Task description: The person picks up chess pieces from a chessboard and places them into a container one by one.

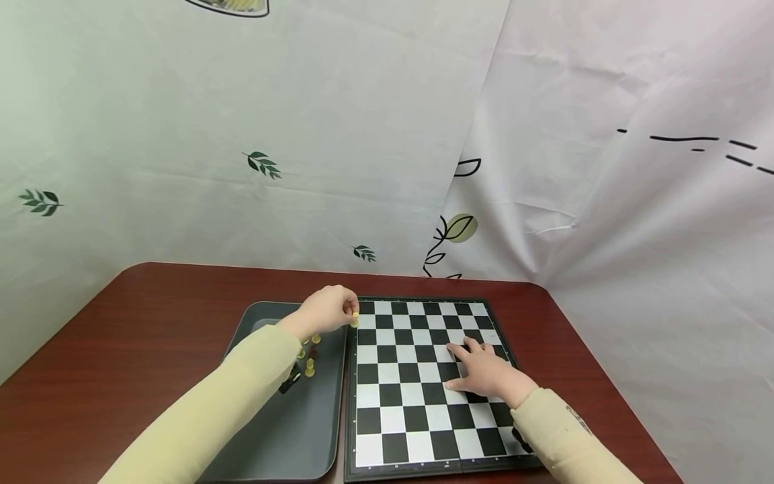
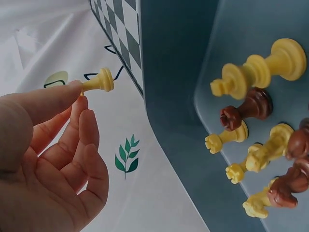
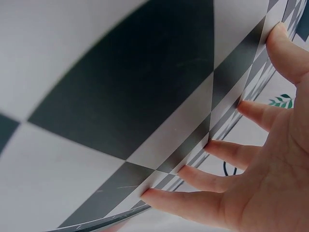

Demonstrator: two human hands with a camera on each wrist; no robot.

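Observation:
My left hand (image 1: 329, 309) reaches across the tray to the chessboard's far left corner. Its thumb and fingertips pinch a small yellow chess piece (image 2: 102, 81). The piece's base points away from the fingers, and its top is hidden between them. In the head view the piece overlaps the left border of the black-and-white chessboard (image 1: 404, 419). My right hand (image 1: 486, 372) rests on the right half of the board. Its fingers are spread, with the fingertips on the squares, as the right wrist view shows.
A dark grey tray (image 1: 284, 437) lies left of the board, partly under my left sleeve. Inside it are a yellow king (image 2: 258, 67), a brown rook (image 2: 247, 110) and several other yellow and brown pieces. A brown table (image 1: 78, 376) bears both; a white patterned cloth (image 1: 338, 134) hangs behind.

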